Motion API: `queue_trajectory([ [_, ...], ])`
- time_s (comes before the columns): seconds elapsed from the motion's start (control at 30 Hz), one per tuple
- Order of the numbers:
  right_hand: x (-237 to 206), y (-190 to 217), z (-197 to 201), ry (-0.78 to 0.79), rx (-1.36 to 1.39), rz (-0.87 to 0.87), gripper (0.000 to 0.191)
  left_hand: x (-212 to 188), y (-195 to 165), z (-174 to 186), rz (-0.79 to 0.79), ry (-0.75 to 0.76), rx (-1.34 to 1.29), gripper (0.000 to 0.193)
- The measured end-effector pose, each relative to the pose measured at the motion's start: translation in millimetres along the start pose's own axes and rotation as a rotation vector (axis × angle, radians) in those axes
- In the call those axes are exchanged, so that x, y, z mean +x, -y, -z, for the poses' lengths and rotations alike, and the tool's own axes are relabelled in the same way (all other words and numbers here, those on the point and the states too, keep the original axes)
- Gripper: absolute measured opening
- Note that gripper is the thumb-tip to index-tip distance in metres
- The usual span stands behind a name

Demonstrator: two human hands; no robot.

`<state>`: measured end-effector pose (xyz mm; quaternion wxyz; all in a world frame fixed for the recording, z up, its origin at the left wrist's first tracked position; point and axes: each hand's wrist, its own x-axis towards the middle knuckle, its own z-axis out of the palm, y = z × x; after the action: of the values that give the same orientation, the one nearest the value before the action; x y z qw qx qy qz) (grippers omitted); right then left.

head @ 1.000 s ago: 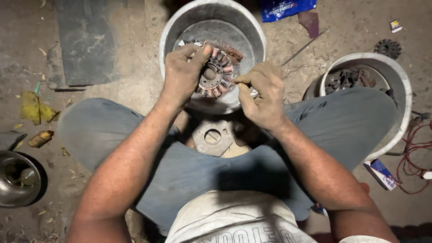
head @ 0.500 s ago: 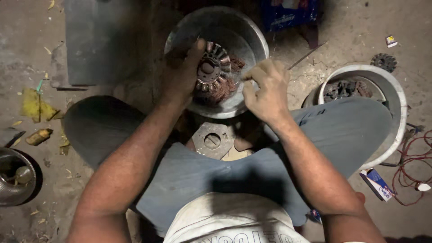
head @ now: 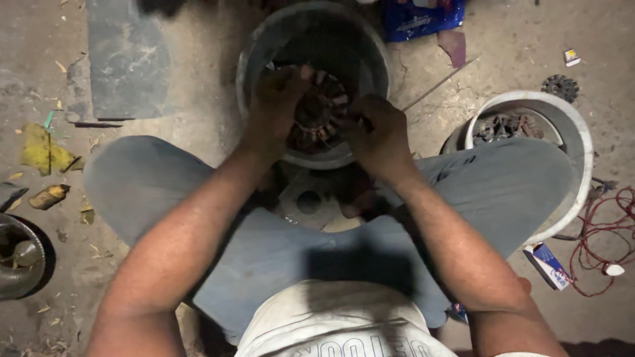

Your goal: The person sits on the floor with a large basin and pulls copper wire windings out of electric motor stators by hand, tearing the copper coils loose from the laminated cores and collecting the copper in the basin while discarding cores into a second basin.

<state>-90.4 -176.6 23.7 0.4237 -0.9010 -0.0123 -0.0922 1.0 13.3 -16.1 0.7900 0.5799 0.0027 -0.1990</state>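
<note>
While the person sits on the floor (head: 165, 39) with knees spread, both hands work on a round wound stator (head: 317, 112), a ring of copper-coloured coils around a dark hub, held just over the mouth of a grey bucket (head: 264, 46) between the legs. The left hand (head: 278, 99) is clamped on the stator's left edge, fingers curled over the rim. The right hand (head: 374, 132) grips its right side, fingertips pinched at the coils; whether it holds a small tool or a wire end is too dim to tell.

As a judgement, the work on the coils looks mid-way: the windings appear largely in place on the ring, and nothing shows it finished or set down.

Below the hands, between the thighs, lies a flat pale plate with a round hole (head: 307, 201). To the right, a 2nd white tub (head: 569, 125) holds another dark wound part (head: 503, 125), with a small gear-like wheel (head: 559, 86) beyond it. Red wire (head: 595, 244) loops near the right knee beside a small blue-and-white box (head: 549, 264). A blue packet (head: 417, 20) lies past the bucket, a thin rod (head: 440, 82) angles beside it, and a metal bowl (head: 16, 264) sits at far left. The bucket's rim and the knees crowd the hands closely.
</note>
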Motion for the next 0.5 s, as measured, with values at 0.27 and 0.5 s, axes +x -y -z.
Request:
queue_trajectory([
  [0.27,-3.1,6.8,1.7,-0.149,0.035,0.135,0.012,3.8,-24.2,-3.8,-0.133,-0.024,0.512,0.035],
  [0.5,-10.5,1.9,-5.7,-0.067,0.235,-0.043,0.002,-0.4,-29.3,4.1,-0.346,0.027,0.561,0.027],
])
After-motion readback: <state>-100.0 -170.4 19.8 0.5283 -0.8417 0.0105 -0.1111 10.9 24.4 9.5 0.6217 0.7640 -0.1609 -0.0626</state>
